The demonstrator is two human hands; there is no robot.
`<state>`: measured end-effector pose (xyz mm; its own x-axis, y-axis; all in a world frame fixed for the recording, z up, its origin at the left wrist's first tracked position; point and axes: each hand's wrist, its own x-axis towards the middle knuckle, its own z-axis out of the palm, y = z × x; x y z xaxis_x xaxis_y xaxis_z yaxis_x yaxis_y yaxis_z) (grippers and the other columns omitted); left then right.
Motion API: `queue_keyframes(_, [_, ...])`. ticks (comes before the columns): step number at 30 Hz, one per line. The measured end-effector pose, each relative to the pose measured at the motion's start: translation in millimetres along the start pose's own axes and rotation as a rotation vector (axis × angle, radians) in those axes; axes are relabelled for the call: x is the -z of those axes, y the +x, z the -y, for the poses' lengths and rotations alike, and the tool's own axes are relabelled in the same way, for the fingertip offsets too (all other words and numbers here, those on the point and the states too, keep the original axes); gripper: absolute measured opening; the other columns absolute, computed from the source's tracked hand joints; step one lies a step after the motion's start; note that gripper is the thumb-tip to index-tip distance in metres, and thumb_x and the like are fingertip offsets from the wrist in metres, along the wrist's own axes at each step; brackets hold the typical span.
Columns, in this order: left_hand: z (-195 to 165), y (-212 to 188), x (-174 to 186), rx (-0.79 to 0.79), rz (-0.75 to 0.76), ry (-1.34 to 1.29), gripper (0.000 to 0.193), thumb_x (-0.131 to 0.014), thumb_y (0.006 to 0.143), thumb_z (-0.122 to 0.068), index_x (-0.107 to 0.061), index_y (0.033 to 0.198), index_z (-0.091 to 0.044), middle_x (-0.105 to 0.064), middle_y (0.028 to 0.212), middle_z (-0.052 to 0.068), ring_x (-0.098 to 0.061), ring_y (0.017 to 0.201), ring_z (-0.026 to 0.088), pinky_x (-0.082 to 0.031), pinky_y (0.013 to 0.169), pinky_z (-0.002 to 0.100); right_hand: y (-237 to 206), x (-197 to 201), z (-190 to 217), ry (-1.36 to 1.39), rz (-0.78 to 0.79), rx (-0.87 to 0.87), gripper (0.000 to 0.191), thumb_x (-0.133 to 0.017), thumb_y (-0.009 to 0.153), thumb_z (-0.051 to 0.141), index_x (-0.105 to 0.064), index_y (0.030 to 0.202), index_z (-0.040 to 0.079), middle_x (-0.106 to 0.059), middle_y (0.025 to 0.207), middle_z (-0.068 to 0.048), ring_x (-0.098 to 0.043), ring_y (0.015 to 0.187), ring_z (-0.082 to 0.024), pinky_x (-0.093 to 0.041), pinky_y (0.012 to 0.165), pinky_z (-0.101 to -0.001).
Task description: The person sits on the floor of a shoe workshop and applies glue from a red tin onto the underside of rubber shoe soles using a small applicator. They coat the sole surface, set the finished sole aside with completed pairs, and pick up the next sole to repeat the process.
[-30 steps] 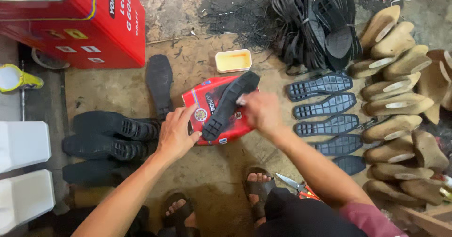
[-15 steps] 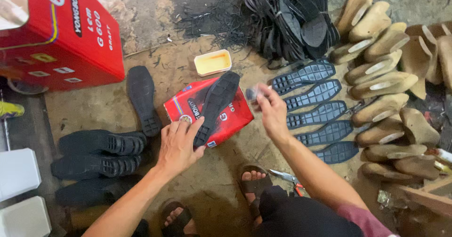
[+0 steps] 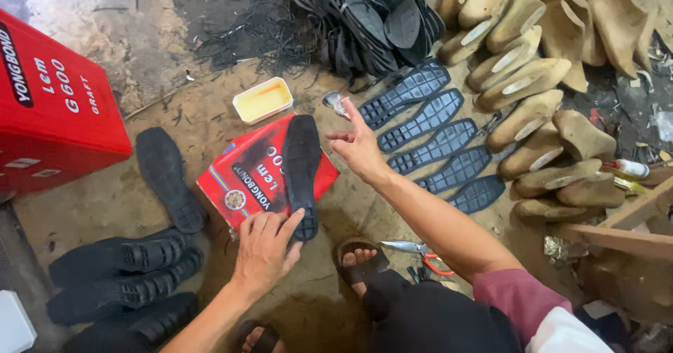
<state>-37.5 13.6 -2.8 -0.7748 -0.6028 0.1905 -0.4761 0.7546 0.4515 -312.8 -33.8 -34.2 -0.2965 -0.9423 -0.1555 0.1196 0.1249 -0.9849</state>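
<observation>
We sit on a workshop floor [image 3: 105, 206], our left hand [image 3: 265, 249] spread flat, its fingertips pressing the near end of a black rubber sole [image 3: 301, 174] that lies lengthwise on a red tin [image 3: 245, 178] just ahead of that hand. Our right hand [image 3: 359, 146] hovers beyond the sole's far side, fingers loosely apart, pinching what looks like a small brush [image 3: 334, 102] between thumb and forefinger, though the grip is hard to read. A shallow yellow tray [image 3: 262, 100] sits just past the tin. To the right of the right hand lie patterned soles [image 3: 434, 146] in a row, with wooden shoe forms [image 3: 526, 86] farther out. Scissors [image 3: 413, 249] rest near its forearm. We judge the sole light, thin and bendy, likely tacky on top, best taken by its edges at heel or toe.
</observation>
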Motion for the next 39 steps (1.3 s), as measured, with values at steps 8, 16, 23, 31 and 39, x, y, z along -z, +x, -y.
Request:
queue_keyframes(8, [-1.3,-3.7,-2.7,0.016,-0.04,-0.001,0.069,-0.083,0.071,-0.02,-0.058,0.134,-0.01,-0.06,0.108,0.009,-0.056,0.103,0.03,-0.041,0.094,0.049,-66.4,-4.2,-25.7,-0.109,-0.043,-0.063,0.103,-0.066,0.081,-0.005,-0.007,0.164,0.01,-0.022,0.168,-0.017,-0.058,0.128,-0.03,-0.057,0.09,-0.0365])
queue_keyframes(16, [-13.2,6.2,-11.8,-0.053,-0.059,-0.154,0.065,-0.078,0.071,-0.008,-0.058,0.133,-0.008,-0.064,0.124,0.01,-0.059,0.114,0.03,-0.043,0.097,0.047,-125.7,-21.1,-34.0,0.155,0.015,-0.209,0.109,-0.057,0.077,-0.009,0.005,0.163,0.018,-0.006,0.172,-0.009,-0.056,0.133,-0.029,-0.06,0.085,-0.0356])
queue_keyframes(23, [-11.1,2.4,-3.7,-0.046,-0.144,-0.294,0.06,-0.077,0.077,-0.004,-0.057,0.133,-0.006,-0.063,0.126,0.013,-0.063,0.114,0.033,-0.049,0.097,0.044,-120.4,-28.8,-27.4,0.178,0.114,-0.248,0.113,-0.061,0.081,-0.013,0.003,0.167,0.022,-0.035,0.16,-0.02,-0.066,0.098,-0.016,-0.057,0.075,-0.0269])
queue_keyframes(31, [14.3,-3.4,0.2,0.107,-0.244,-0.218,0.054,-0.076,0.079,-0.009,-0.06,0.13,-0.005,-0.063,0.124,0.015,-0.061,0.114,0.036,-0.047,0.1,0.046,-112.9,-23.1,-26.4,0.413,0.171,-0.298,0.119,-0.062,0.086,-0.015,0.004,0.175,0.027,-0.045,0.132,-0.045,-0.067,0.093,-0.017,-0.055,0.075,-0.0262])
queue_keyframes(39, [72.8,-22.9,19.3,0.486,-0.346,-0.26,0.048,-0.072,0.091,-0.01,-0.058,0.136,-0.001,-0.061,0.128,0.017,-0.062,0.119,0.031,-0.049,0.104,0.042,-95.7,26.1,-1.0,0.347,0.132,-0.181,0.101,-0.058,0.082,-0.015,-0.008,0.167,0.01,-0.026,0.17,-0.014,-0.069,0.104,-0.021,-0.057,0.08,-0.03])
